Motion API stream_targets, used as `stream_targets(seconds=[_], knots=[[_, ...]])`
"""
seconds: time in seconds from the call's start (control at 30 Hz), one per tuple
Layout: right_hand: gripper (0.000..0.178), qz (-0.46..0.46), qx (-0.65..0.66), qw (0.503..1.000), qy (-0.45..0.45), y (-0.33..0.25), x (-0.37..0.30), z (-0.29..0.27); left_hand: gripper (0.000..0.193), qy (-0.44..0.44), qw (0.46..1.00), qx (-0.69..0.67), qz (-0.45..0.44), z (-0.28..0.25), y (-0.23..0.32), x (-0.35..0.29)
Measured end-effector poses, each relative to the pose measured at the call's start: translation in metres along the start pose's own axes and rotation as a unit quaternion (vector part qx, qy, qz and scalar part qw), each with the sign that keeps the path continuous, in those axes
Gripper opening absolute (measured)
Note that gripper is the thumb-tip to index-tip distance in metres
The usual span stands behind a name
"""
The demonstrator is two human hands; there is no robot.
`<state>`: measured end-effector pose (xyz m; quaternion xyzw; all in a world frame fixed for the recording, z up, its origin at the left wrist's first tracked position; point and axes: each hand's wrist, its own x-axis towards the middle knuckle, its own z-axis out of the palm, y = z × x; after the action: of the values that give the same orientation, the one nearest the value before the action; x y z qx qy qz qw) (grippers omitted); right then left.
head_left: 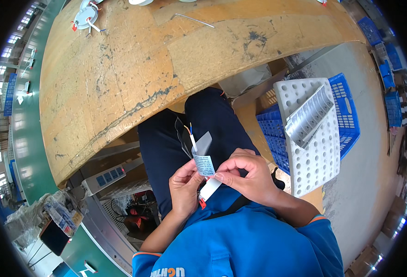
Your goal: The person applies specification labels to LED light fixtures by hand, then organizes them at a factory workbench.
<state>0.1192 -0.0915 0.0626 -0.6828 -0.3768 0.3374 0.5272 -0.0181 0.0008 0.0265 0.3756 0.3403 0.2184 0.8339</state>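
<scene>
A silver-grey printed label [204, 165] is curled around a white cable [194, 144] above my lap. Brown and blue wire ends stick out of the cable's upper end. My left hand [185, 187] is closed, thumb and fingers pinching the label at its lower left side. From the right, my right hand [250, 177] pinches at the label's lower right corner, its thumb close to a small white box-shaped piece [210, 188]. A red-orange connector [202, 202] shows at that piece's lower end. The fingers partly hide how the cable and the white piece join.
A worn brown worktable [134, 69] spans ahead, with round white lamps [85, 18] and a thin metal rod [194, 20] on it. On my right, a perforated white board [312, 161] carrying a label sheet [310, 116] rests on blue crates [346, 115]. A power strip [104, 179] sits left.
</scene>
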Motion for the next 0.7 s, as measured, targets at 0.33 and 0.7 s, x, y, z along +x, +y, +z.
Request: stream_targets(seconds=[0.33,0.7], knots=[[0.017,-0.038,-0.074,0.996,0.026,-0.008,0.001,0.002,0.028,-0.011,1.000,-0.018,-0.020,0.001,0.001,0.001],[0.013,-0.039,-0.022,0.999,0.029,-0.002,-0.001,0.011,0.026,0.001,1.000,-0.009,0.010,-0.003,-0.004,0.001]])
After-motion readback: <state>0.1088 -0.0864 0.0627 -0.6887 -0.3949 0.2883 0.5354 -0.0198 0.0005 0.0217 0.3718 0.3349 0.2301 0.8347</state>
